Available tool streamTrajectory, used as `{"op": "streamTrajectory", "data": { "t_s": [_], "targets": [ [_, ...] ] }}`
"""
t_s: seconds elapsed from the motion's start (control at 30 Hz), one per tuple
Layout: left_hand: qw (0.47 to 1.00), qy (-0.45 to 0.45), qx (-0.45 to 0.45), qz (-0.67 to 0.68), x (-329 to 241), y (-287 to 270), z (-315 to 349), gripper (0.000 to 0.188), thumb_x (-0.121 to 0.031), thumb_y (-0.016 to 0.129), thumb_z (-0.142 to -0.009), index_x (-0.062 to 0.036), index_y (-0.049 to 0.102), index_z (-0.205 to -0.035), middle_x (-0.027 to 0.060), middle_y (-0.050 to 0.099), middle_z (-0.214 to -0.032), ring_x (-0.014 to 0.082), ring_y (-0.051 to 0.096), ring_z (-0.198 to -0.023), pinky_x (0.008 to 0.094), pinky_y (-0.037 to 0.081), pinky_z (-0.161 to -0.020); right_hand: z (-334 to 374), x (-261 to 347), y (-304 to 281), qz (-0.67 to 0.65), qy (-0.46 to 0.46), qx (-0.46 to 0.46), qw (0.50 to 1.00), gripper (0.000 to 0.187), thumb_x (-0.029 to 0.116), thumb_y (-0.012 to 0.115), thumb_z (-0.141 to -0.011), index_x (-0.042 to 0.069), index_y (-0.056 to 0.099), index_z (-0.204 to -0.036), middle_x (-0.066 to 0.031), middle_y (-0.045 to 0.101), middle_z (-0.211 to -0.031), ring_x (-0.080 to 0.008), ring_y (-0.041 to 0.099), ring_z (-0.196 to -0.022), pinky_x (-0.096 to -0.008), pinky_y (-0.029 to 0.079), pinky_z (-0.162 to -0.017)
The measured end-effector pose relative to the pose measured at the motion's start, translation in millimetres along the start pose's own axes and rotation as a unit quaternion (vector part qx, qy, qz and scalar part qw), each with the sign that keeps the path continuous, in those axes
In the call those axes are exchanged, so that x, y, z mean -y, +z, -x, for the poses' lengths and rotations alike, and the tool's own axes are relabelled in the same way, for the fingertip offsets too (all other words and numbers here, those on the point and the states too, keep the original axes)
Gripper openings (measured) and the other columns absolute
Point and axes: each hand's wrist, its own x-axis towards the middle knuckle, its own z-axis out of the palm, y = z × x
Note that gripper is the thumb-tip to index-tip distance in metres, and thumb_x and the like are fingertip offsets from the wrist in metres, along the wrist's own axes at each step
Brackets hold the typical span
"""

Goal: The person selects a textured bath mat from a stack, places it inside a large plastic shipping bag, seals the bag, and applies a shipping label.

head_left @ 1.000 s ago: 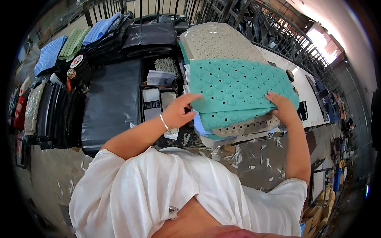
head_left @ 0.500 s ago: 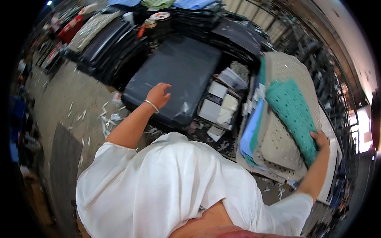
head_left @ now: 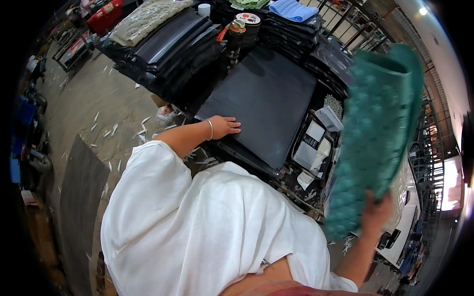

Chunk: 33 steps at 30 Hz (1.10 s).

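My right hand [head_left: 376, 212] grips the lower edge of a green bath mat [head_left: 373, 128], bumpy and partly rolled or folded over. The mat is raised at the right and hides much of what lies behind it. My left hand [head_left: 224, 127] lies flat with fingers stretched out on the near left part of a smooth black plastic sheet or bag [head_left: 264, 101]. Beige mat material [head_left: 399, 197] shows in part behind the green mat and my right hand.
Stacked black plastic [head_left: 168, 54] carries a beige mat [head_left: 148, 19] at the far left. A box of white packets [head_left: 312, 148] sits right of the black sheet. Behind stand a tape roll [head_left: 248, 18] and a bottle [head_left: 237, 32]. White scraps litter the floor [head_left: 98, 93].
My right hand has lifted the green mat off the beige pile, bringing it up and nearer. My left hand has come down flat onto the black plastic. The view has shifted.
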Motion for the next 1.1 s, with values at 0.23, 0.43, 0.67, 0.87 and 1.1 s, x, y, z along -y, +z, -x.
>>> {"op": "streamTrajectory", "data": {
  "t_s": [0.23,0.43,0.67,0.87,1.1],
  "targets": [
    [0.907,-0.089,-0.063,0.407,78,-51,-78,0.027,-0.023,0.053,-0.091,-0.0072,0.07,-0.105,0.0165,0.069,-0.104,0.0343,0.064,-0.099,0.0401,0.05,-0.086,77,103,153,0.008,-0.19,0.226,0.955,0.025,0.029,0.076,-0.072,0.007,0.065,-0.079,-0.0132,0.059,-0.081,-0.0338,0.06,-0.08,-0.0445,0.049,-0.068],
    [0.997,0.033,0.01,0.062,58,-137,-36,0.031,-0.028,0.048,-0.091,-0.0079,0.071,-0.089,0.0169,0.068,-0.092,0.0352,0.064,-0.09,0.0445,0.051,-0.082,101,142,161,0.043,-0.1,0.244,0.964,0.029,0.03,0.075,-0.074,0.003,0.065,-0.076,-0.0152,0.058,-0.078,-0.0346,0.061,-0.079,-0.044,0.049,-0.069],
    [0.997,-0.001,-0.083,0.008,-21,-209,-36,0.021,-0.017,0.053,-0.085,-0.0073,0.07,-0.093,0.011,0.071,-0.09,0.0298,0.067,-0.088,0.042,0.053,-0.075,89,164,175,0.091,-0.039,0.193,0.976,0.03,0.029,0.073,-0.078,0.0,0.065,-0.077,-0.0182,0.058,-0.077,-0.0371,0.06,-0.078,-0.0464,0.049,-0.069],
    [0.945,-0.118,-0.275,0.131,-57,-178,-79,0.017,-0.024,0.059,-0.083,-0.0096,0.066,-0.091,0.0085,0.068,-0.087,0.026,0.068,-0.081,0.0392,0.054,-0.069,70,180,190,0.112,-0.018,0.177,0.978,0.031,0.03,0.071,-0.08,0.0,0.067,-0.08,-0.0189,0.061,-0.082,-0.0378,0.061,-0.081,-0.0457,0.05,-0.071],
    [0.882,-0.207,-0.405,0.125,-61,-159,-15,0.043,-0.013,0.062,-0.077,-0.0024,0.054,-0.117,0.0186,0.062,-0.112,0.0317,0.06,-0.106,0.0432,0.048,-0.09,45,158,202,0.149,0.011,0.177,0.973,0.035,0.036,0.07,-0.082,0.001,0.069,-0.082,-0.0205,0.064,-0.086,-0.0355,0.063,-0.086,-0.0442,0.052,-0.073]
  ]
}}
